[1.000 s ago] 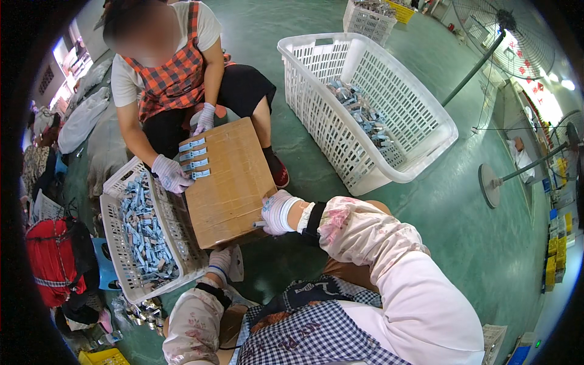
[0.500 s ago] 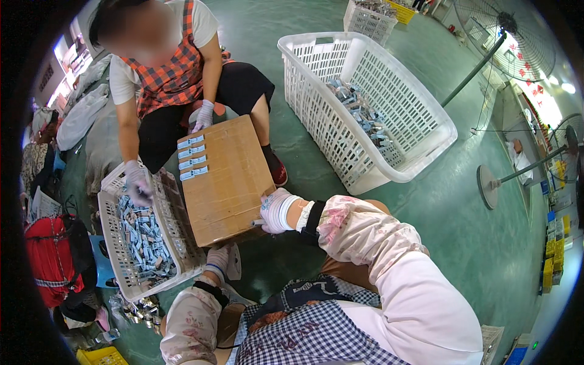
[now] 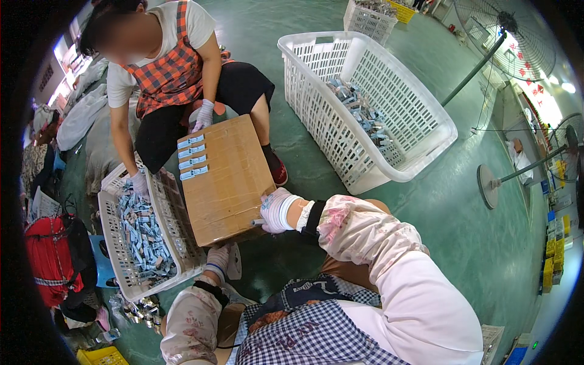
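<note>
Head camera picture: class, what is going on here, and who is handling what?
Two people sit on a green floor around a cardboard board. The wearer's gloved right hand rests at its near edge, seemingly pinching a small item; the left hand is below the board's near corner. Four small blue-and-white packets lie in a column on the board. The co-worker's hand reaches into a small white basket of packets. A larger white basket stands to the right.

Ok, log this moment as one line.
right hand: holds small item at cardboard box edge | left hand: below box corner | co-worker's hand: in small basket
</note>
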Available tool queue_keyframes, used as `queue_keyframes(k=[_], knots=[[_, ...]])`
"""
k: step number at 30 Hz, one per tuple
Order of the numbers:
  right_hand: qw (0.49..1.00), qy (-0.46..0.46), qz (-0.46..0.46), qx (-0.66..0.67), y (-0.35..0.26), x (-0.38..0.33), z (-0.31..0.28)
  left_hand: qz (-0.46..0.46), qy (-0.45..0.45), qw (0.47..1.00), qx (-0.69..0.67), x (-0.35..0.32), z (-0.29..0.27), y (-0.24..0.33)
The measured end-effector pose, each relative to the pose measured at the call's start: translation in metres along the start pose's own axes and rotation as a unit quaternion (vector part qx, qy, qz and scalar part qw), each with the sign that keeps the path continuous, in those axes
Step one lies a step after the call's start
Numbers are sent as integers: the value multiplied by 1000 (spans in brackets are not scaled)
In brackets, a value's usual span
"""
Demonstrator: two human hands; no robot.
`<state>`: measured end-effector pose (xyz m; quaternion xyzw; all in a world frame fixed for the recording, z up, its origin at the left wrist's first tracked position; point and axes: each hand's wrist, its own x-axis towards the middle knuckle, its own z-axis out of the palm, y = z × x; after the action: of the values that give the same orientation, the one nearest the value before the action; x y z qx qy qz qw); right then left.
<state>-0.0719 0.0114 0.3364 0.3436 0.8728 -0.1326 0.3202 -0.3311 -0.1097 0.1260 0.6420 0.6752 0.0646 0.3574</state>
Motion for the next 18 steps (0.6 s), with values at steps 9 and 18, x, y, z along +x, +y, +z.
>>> queue_keyframes(k=[9,18], knots=[[1000,18,-6,-2,0,4,2,-93,-30,989,-111,-18,-27,43],[1000,9,-9,0,-2,0,-1,-101,-80,990,-61,-15,-29,34]])
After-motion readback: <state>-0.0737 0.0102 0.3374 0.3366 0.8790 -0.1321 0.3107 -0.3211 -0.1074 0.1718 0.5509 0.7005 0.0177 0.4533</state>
